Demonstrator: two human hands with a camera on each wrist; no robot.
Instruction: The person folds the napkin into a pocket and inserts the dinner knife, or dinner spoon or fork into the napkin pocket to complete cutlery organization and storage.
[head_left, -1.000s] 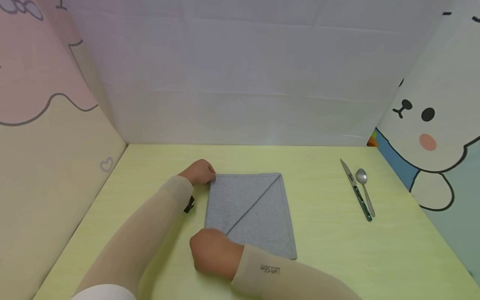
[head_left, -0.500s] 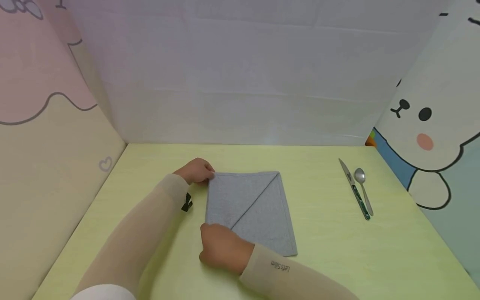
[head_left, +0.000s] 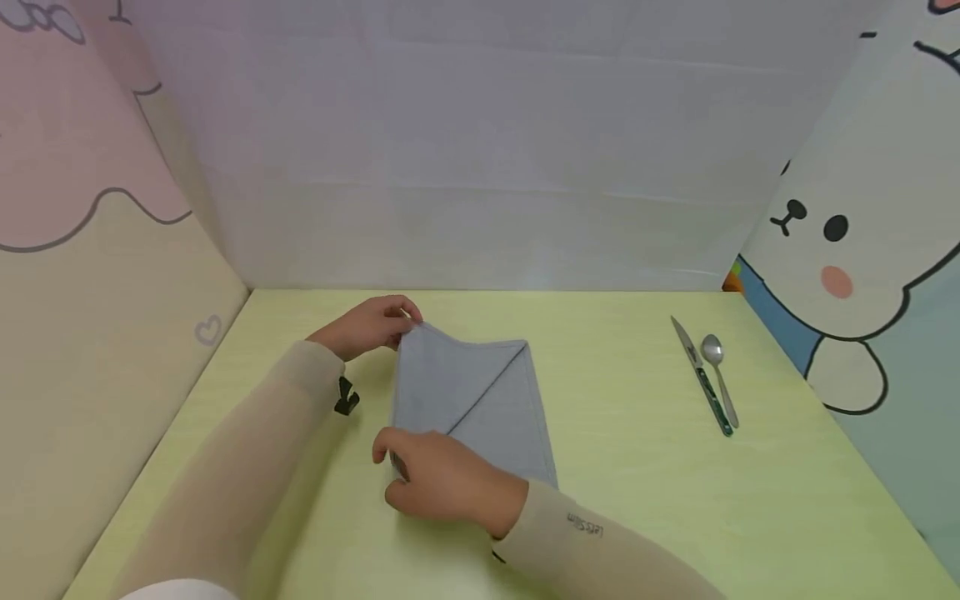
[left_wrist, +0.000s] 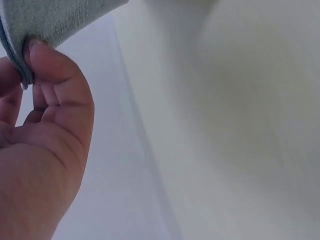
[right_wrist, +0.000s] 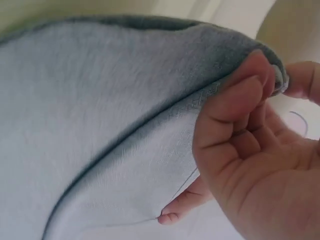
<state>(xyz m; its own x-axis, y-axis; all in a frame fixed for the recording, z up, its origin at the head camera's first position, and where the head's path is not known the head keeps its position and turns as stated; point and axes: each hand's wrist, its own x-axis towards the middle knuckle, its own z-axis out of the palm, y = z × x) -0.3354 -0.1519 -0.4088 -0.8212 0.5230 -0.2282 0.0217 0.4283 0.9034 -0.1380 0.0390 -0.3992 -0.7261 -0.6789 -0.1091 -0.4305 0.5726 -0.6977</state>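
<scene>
A grey cloth napkin (head_left: pixel 431 375), folded into a square with a diagonal fold line across its top, is on the table. My left hand (head_left: pixel 367 325) pinches its far left corner, which is raised a little. In the left wrist view, thumb and finger close over the layered edge of the napkin (left_wrist: pixel 60 20). My right hand (head_left: pixel 457 483) pinches the near left corner. The right wrist view shows that corner of the napkin (right_wrist: pixel 125 75) between the fingers, with the cloth bowed and its layers slightly parted. The forearm hides the napkin's near right part.
A table knife (head_left: pixel 703 379) with a dark green handle lies at the right of the pale yellow table (head_left: pixel 615 400). Beside it is a metal spoon (head_left: pixel 716 362). A white sheet (head_left: pixel 480 167) stands behind the table, and printed panels flank both sides.
Both hands have lifted the napkin's left corners. The far edge, flat before, now rises and sags, and the napkin has shifted left. Knife and spoon stay in place as the view turns slightly.
</scene>
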